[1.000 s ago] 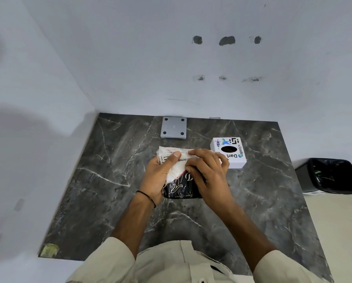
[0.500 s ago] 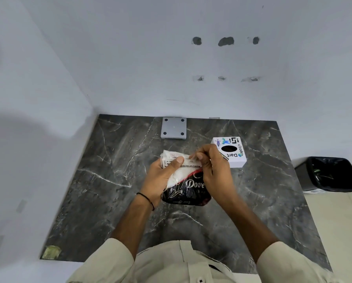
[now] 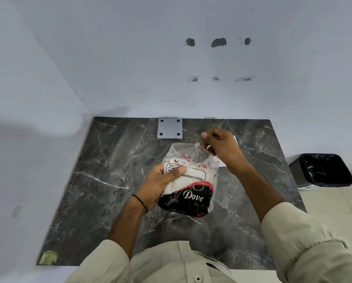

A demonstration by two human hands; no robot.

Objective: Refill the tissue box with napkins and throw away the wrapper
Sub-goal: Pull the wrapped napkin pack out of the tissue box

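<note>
I hold a pack of white napkins in a clear plastic wrapper with a black and red "Dove" print, lifted above the dark marble table. My left hand grips the pack's left side. My right hand pinches the wrapper's torn top edge and pulls it up and to the right. The white tissue box stands behind my right hand, almost wholly hidden by it.
A grey square metal plate lies at the table's back edge by the wall. A black-lined waste bin stands on the floor to the right of the table. A yellowish scrap sits at the front left corner.
The pack rose off the table and turned upright. My right hand moved up and right, pulling the wrapper's top open; it now covers the tissue box.
</note>
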